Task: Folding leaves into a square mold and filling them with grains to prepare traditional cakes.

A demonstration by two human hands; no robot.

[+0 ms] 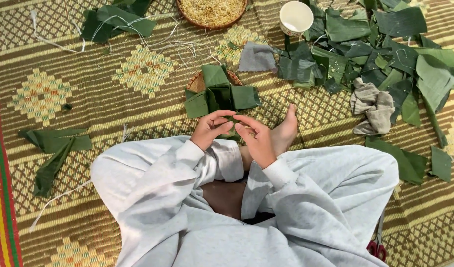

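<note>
On the woven mat, my left hand and right hand pinch a folded leaf piece, mid-fold. At twelve o'clock lie cut leaf strips; I judge tightening the fold needs steady fingertips.

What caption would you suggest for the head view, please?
Seated on a woven mat, left hand and right hand fold a green leaf piece.

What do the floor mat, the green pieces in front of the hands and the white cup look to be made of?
Floor mat: woven straw or plastic fibre, judging by its fine weave and diamond pattern; matte.
Green pieces: likely large plant leaves, smooth and slightly glossy, with sharp creases and torn edges.
White cup: probably plastic or paper, thin-rimmed; too small to tell.
</note>
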